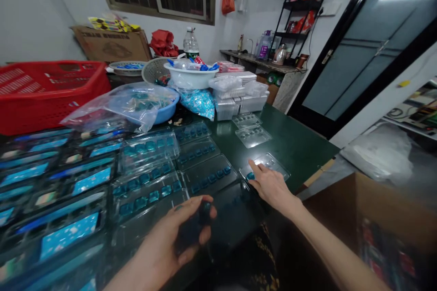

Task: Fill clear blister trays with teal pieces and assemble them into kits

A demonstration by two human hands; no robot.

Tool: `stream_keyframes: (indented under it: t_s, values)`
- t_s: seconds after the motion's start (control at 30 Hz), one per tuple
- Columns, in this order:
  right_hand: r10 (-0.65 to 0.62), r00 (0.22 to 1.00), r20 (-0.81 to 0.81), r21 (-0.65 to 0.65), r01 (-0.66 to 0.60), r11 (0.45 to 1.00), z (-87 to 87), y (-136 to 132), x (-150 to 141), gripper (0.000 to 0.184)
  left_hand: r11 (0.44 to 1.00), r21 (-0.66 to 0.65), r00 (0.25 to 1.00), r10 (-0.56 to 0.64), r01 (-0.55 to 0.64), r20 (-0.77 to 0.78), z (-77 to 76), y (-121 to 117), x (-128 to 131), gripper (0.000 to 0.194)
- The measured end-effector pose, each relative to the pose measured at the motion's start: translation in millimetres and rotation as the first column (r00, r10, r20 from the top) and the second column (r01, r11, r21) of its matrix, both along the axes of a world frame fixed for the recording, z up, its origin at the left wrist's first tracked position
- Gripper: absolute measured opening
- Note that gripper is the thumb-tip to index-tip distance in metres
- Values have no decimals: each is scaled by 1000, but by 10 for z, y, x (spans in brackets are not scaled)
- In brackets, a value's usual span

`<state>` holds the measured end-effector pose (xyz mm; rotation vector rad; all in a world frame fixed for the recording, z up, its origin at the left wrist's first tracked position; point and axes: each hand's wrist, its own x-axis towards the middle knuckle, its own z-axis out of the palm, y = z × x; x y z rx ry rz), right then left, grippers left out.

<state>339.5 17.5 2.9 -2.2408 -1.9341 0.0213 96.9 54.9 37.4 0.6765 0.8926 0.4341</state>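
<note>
Head view: reaches with the right hand [273, 184] over a clear, shallow plastic tray [277, 163] on the dark green worktop [300, 138], thumb and forefinger set slightly apart about a small, teal, cube-like piece [250, 176] at the tray's left end; cannot tell this grip as clamped on it or merely beside it. Closes the left hand [174, 232], nearer the body, on a dark, glossy piece [206, 207], too blurred to make out further. Shows to the left clear plastic trays with rows of teal pieces [149, 196], then black trays holding blue patterned cards [92, 181]. Has behind these a light-blue plastic basin [171, 108] and a red plastic basket [48, 102].
</note>
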Motion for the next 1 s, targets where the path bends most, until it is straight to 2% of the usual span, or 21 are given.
stream_keyframes:
  t_s: [0.07, 0.17, 0.23, 0.33, 0.5, 0.63, 0.73, 0.93, 1.0]
  values:
    - [54, 989, -138, 116, -38, 993, 123, -90, -136, 38, 1000, 9, 1000, -19, 19, 3, -39, 6, 18, 32]
    - [224, 881, -416, 259, -122, 958, 217, -215, -464, 19, 999, 33, 999, -36, 36, -4, -59, -15, 77, 33]
    - [214, 841, -497, 260, -91, 961, 194, -255, -688, 21, 997, 68, 999, -34, 37, -38, -56, -40, 126, 36]
    - [123, 828, -547, 233, 9, 972, 92, -248, -898, 21, 990, 137, 993, -20, 36, -117, -42, -74, 192, 40]
    - [72, 736, -673, 231, 117, 966, -22, -191, -939, 12, 977, 214, 981, 56, -15, -188, -72, -89, 256, 43]
    - [69, 551, -832, 175, 141, 974, -65, -162, -933, 8, 962, 272, 969, 92, -27, -228, -145, -73, 269, 44]
    - [67, 428, -901, 143, 147, 979, -89, -153, -946, 5, 959, 283, 968, 69, 2, -241, -180, -50, 259, 41]
    - [83, 319, -944, 138, 151, 979, -158, -139, -950, 5, 948, 296, 963, -37, 118, -267, -203, -24, 191, 39]
    - [49, 218, -975, 88, 176, 980, -205, -127, -967, 7, 948, 298, 963, -33, 115, -268, -216, -23, 171, 39]
